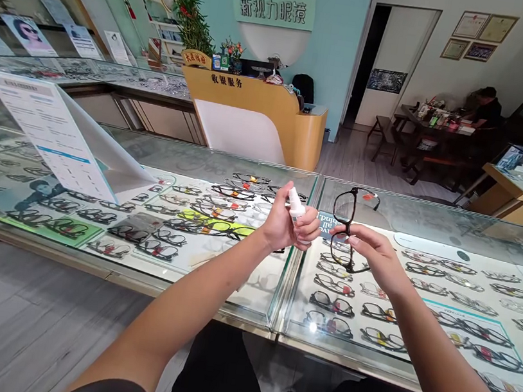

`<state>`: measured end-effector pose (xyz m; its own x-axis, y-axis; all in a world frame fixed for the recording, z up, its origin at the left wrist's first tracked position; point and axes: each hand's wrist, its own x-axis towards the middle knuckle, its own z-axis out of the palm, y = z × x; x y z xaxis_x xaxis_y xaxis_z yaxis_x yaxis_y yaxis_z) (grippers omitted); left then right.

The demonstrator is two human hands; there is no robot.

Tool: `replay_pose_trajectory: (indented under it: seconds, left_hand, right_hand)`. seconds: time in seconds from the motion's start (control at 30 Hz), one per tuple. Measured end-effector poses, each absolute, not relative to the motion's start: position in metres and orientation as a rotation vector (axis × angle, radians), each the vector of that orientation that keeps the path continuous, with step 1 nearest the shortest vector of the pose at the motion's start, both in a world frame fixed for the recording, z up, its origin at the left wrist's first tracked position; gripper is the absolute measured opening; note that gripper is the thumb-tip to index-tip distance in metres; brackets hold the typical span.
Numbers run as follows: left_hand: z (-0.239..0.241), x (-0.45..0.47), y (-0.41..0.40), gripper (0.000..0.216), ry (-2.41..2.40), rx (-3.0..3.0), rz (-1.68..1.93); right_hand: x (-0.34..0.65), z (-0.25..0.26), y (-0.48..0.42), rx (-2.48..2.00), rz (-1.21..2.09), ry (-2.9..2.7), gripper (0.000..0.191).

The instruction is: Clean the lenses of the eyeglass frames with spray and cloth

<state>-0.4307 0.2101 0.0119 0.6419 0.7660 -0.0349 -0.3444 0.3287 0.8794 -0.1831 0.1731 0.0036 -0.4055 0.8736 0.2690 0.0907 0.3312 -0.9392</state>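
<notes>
Wrapped around a small white spray bottle [296, 205], my left hand [281, 223] is raised above the glass display case, its thumb up beside the nozzle. To the right, my right hand [377, 254] pinches a pair of dark-framed eyeglasses [351, 216] at the bridge. The glasses are turned upright, one lens above the other, with the temples pointing right. A gap separates the bottle from the glasses. Beneath both hands, rows of eyeglasses [331, 303] lie inside the glass display case [283, 319].
A folded white sign [51, 134] stands on the case at left. Behind is a wooden cashier counter [255, 101] with a potted plant [191, 24]. At the back right, a person [488, 110] sits at a dark table [440, 120]. Another display case [519, 193] stands at far right.
</notes>
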Motion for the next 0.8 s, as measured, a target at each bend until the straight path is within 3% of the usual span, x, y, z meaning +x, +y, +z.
replay_pose_trajectory:
  seconds: [0.4, 0.8]
  left_hand:
    - [-0.012, -0.419, 0.215, 0.076, 0.892, 1.504, 1.012]
    - [-0.015, -0.419, 0.212, 0.074, 0.866, 1.523, 1.018]
  right_hand:
    - [-0.189, 0.002, 0.166, -0.816, 1.283, -1.852, 0.034]
    - [-0.189, -0.007, 0.172, -0.744, 1.332, -1.730, 0.033]
